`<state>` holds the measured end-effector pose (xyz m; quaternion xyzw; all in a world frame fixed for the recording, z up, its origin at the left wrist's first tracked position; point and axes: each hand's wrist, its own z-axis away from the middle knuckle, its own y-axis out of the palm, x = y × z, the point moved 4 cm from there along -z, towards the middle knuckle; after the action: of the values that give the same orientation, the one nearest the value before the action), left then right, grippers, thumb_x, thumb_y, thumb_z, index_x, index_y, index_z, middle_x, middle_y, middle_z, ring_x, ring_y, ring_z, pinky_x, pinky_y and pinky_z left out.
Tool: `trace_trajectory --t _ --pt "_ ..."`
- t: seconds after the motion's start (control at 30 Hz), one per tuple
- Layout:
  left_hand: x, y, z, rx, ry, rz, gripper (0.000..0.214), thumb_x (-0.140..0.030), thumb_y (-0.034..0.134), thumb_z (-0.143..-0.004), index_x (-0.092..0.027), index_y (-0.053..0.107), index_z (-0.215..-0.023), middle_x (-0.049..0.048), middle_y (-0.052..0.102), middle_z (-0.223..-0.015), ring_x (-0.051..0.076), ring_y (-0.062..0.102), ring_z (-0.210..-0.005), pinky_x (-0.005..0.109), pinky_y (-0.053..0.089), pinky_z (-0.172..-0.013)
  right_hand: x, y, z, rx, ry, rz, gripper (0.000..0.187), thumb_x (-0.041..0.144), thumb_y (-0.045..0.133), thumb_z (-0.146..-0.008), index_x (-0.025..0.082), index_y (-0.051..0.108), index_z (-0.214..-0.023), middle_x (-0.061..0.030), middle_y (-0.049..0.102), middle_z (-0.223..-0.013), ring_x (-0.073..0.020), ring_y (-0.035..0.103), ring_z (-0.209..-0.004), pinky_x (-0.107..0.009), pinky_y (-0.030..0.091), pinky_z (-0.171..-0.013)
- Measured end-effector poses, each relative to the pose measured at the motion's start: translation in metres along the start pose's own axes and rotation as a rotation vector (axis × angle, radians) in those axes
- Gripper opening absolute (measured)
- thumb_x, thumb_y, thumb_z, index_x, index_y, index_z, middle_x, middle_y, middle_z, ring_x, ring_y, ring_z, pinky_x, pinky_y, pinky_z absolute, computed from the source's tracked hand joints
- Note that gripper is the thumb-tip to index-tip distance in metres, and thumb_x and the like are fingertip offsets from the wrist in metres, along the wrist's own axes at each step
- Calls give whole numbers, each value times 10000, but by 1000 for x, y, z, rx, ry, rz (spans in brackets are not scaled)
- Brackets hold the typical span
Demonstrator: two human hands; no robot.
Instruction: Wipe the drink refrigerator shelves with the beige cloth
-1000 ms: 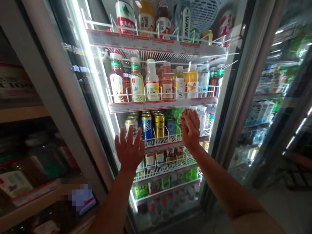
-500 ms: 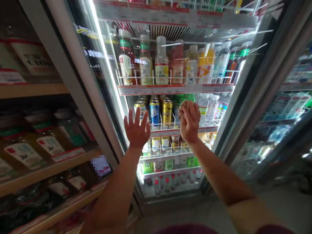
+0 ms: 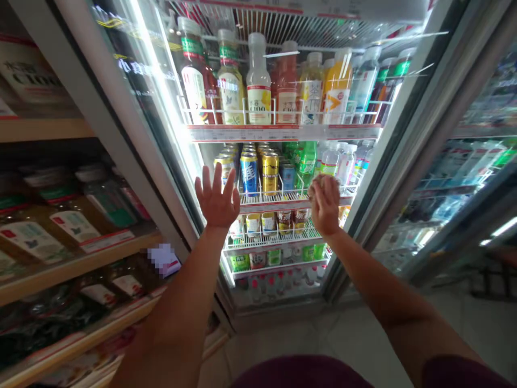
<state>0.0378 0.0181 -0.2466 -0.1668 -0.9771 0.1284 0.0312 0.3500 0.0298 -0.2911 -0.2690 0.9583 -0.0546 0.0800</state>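
My left hand [image 3: 218,199] is spread flat, palm forward, at the glass door [image 3: 139,86] of a lit drinks cooler. It appears to lean on the pane and holds nothing. Bunched in my right hand [image 3: 327,207] is a crumpled brownish cloth [image 3: 313,187], held up at the glass further right. My fingers hide much of the cloth. Between my hands, through the pane, a blue can [image 3: 249,175] and a gold can [image 3: 270,173] show on a wire shelf, with a green bottle [image 3: 307,157] beside them.
Upright juice and tea bottles [image 3: 259,89] fill the shelf above. Wooden shelves [image 3: 36,280] with large bottles stand close on my left, a pixelated screen [image 3: 163,258] at their edge. The door's metal frame [image 3: 388,199] runs down the right, beside another cooler [image 3: 456,188].
My right hand with the cloth has moved right and lower across the glass, uncovering the green bottle. My left hand stays spread. The view has shifted slightly.
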Motion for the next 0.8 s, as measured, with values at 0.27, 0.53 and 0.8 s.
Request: trace_trajectory --t 0.27,0.53,0.8 --pt "1 12 51 43 6 -2 510 -392 394 -1058 -173 557 -1488 131 391 -1609 292 68 -1581 544 46 -1288 -62 -26 11 -72 245 19 509 265 403 -1067 217 415 -1573 -108 343 -1647 -302 310 -1549 -616 360 -1234" --pt "8 23 76 59 9 -62 509 -419 413 -1038 -190 606 -1449 124 467 -1561 299 141 -1574 546 62 -1287 7 -1 31 174 -95 -123 620 157 490 -1027 358 342 -1594 -15 472 -1580 -240 386 -1516 -537 354 -1269" --pt "9 22 75 11 45 -62 492 -396 423 -1037 -180 607 -1439 146 494 -1537 317 187 -1565 555 102 -1277 66 28 -3 176 -172 -159 673 101 434 -1032 326 222 -1629 9 393 -1624 -209 278 -1564 -490 257 -1318"
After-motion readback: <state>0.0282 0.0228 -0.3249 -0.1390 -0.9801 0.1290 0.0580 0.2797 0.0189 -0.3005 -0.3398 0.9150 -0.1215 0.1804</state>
